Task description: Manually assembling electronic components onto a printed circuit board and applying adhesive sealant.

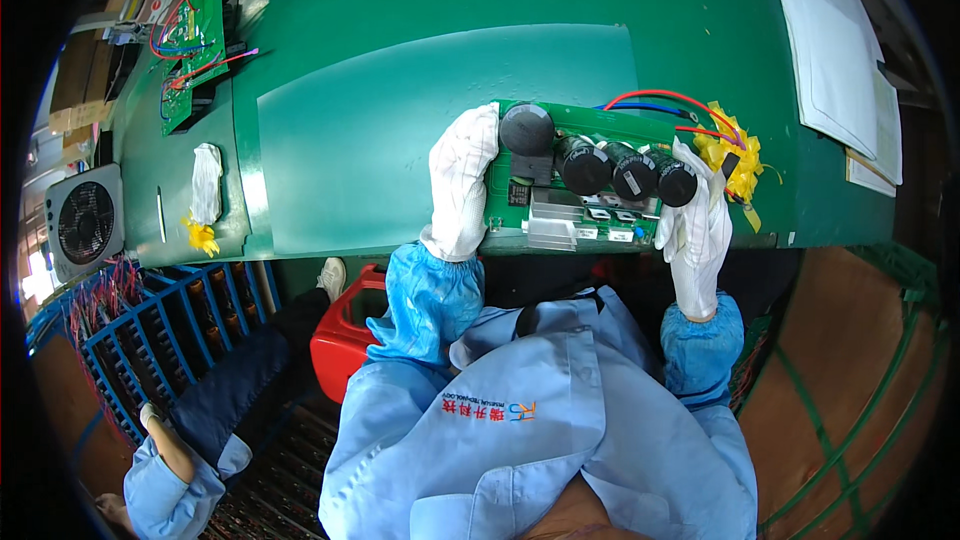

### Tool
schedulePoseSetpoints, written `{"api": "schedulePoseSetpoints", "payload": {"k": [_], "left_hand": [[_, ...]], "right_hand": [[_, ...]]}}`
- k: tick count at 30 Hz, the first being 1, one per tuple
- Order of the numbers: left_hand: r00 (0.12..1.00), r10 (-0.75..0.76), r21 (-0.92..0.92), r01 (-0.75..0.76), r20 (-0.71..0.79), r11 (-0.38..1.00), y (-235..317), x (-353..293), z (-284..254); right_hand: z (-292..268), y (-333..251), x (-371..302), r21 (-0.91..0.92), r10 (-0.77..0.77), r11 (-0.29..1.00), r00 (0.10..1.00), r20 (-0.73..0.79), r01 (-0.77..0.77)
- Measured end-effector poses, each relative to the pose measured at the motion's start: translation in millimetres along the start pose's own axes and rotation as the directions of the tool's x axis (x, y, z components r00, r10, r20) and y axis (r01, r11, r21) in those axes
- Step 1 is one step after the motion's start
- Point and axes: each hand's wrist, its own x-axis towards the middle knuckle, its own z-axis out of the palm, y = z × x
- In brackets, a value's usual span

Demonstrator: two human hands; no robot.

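Observation:
A green circuit board (590,123) is at the near edge of the green table, between my two white-gloved hands. Several black cylinder capacitors (583,170) stand on it, with a silver heat sink (553,223) along its near side. My left hand (462,178) grips the board's left edge, its fingertips hidden behind it. At the right end, beside the capacitors, my right hand (693,225) closes on the board's edge. Red wires (668,94) and a blue wire (650,108) run from the board's far side toward a yellow ribbon bundle (742,155) just past my right hand.
More wired circuit boards (205,35) lie at the far left. Near them are a white glove (206,185), a pen-like stick (160,215) and a fan (86,218). Papers (825,75) lie at right. A red stool (345,345) and another person's sleeve (170,490) are below left.

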Motion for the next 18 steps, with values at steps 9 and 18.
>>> {"api": "schedulePoseSetpoints", "payload": {"k": [9,18], "left_hand": [[0.995,0.084,0.015,-0.085,0.059,0.996,-2.5,-1.3,-2.6],[0.999,-0.018,0.063,0.021,-0.045,0.998,2.7,-5.5,5.2]], "right_hand": [[-3.0,2.6,2.9,0.034,0.038,0.999,0.999,0.0,-0.038],[-2.7,-14.3,-3.1,-0.246,0.001,0.969,0.999,-0.05,-0.013]]}}
